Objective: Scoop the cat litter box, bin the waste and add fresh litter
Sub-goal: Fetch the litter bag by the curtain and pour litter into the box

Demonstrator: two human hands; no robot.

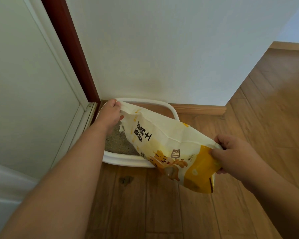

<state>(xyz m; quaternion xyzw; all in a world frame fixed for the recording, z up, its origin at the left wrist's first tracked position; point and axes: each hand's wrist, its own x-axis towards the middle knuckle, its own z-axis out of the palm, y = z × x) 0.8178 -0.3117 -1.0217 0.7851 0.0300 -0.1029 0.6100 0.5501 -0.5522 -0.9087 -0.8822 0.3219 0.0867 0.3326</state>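
A person's left hand (pixel 111 112) pinches the mouth end and the right hand (pixel 231 155) grips the bottom of a yellow litter bag (pixel 167 144), held tilted over the white litter box (pixel 128 160) against the wall, apparently at the final, refilling stage.

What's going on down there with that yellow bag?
A person is holding a yellow and white litter bag over a white litter box that sits on the wooden floor against the wall. The left hand grips one end of the bag above the box, and the right hand grips the other end, off to the side. Grey litter already lies in the box; whether any is pouring can't be seen.
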